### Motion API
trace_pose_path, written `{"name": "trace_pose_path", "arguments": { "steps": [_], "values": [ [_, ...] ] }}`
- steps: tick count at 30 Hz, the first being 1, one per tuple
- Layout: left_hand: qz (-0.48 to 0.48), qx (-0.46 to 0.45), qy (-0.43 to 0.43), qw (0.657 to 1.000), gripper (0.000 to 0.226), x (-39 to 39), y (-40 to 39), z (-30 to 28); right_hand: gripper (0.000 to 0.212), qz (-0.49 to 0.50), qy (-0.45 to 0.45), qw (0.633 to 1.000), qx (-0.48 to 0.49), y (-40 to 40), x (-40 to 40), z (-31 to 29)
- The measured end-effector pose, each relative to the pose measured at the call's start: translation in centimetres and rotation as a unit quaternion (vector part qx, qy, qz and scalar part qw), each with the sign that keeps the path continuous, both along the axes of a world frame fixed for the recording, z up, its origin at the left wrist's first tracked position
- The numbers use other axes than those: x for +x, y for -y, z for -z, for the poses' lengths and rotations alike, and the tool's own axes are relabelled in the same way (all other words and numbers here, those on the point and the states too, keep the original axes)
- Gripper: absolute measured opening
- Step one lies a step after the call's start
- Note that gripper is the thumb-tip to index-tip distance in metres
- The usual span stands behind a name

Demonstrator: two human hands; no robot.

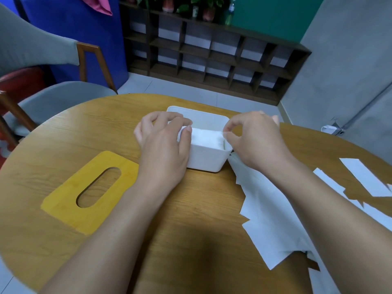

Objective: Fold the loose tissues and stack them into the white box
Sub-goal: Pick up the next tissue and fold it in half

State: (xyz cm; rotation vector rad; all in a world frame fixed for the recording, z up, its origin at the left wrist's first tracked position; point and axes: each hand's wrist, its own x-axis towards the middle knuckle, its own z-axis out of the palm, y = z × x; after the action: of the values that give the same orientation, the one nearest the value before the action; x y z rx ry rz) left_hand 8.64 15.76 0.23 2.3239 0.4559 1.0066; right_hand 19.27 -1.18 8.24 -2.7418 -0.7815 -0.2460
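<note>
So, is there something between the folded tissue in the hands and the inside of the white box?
Nothing visible blocks it. The left hand and right hand pinch the folded tissue at the open top of the white box. The bamboo lid lies apart on the table, left of the box.

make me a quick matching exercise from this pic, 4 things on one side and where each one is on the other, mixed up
Things:
1. white box
2. wooden lid
3. loose tissues
4. folded tissue

Places:
A. flat on the table, left of the box
B. spread on the table under the right forearm
C. in the box's open top, between both hands
D. table centre, between the two hands

Pairs: 1-D, 2-A, 3-B, 4-C
</note>
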Motion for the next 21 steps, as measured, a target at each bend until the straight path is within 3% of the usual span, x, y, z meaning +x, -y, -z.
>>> {"name": "trace_pose_path", "arguments": {
  "steps": [11,16,21],
  "values": [
    [0.029,0.036,-0.008,0.999,0.021,-0.5,1.7,0.5,0.035,-0.086,-0.076,0.981,-0.159,-2.0,1.5,0.4],
    [0.037,0.044,-0.001,0.998,0.016,-0.8,1.5,0.6,0.02,-0.1,-0.065,0.989,-0.084,-0.6,0.9,-0.7],
    [0.08,0.056,0.044,0.994,0.014,-1.5,3.6,-0.2,0.012,-0.073,-0.071,0.991,0.084,3.2,-1.8,-2.2]
  ]
}}
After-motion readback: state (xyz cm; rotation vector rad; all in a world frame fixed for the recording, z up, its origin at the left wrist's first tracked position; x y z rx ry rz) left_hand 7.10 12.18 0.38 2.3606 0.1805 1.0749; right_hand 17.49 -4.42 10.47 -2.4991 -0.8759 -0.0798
